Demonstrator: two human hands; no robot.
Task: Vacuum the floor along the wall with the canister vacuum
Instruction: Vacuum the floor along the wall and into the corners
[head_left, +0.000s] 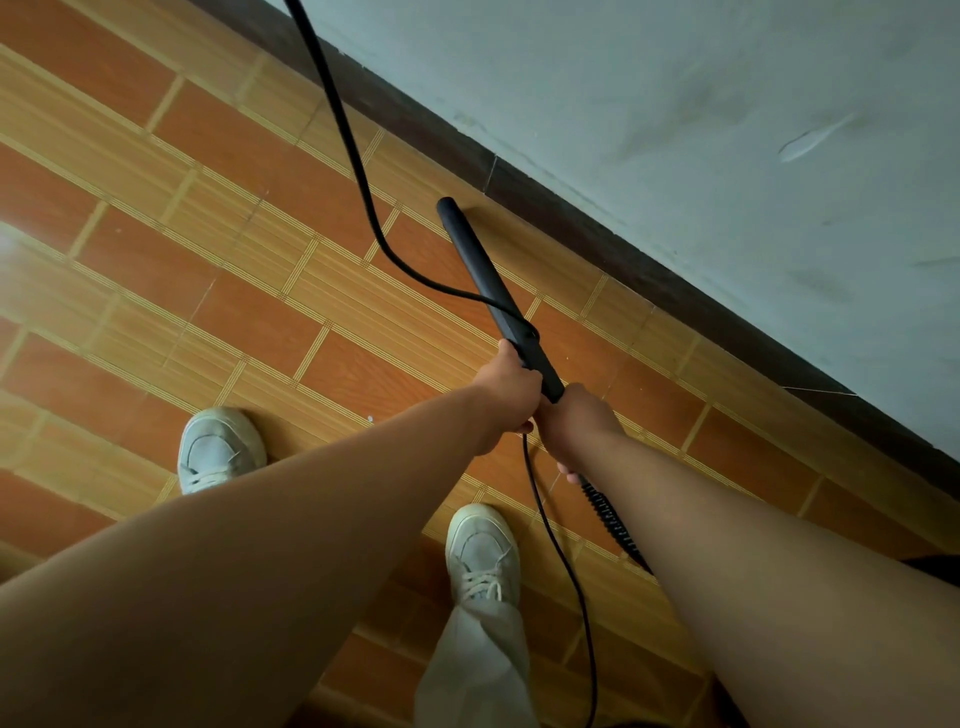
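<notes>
a white shoe (221, 449) stands on the orange tiled floor (130, 270) at left. a black cord (358, 171) runs down from the top edge to the left grip (511, 395), which is clamped around the black vacuum wand (483, 270). the wand's far tip lies near the dark baseboard (649, 265). just beside the left, the right grip (576, 426) is curled tight around the wand's near end, where the ribbed hose (610, 519) begins.
</notes>
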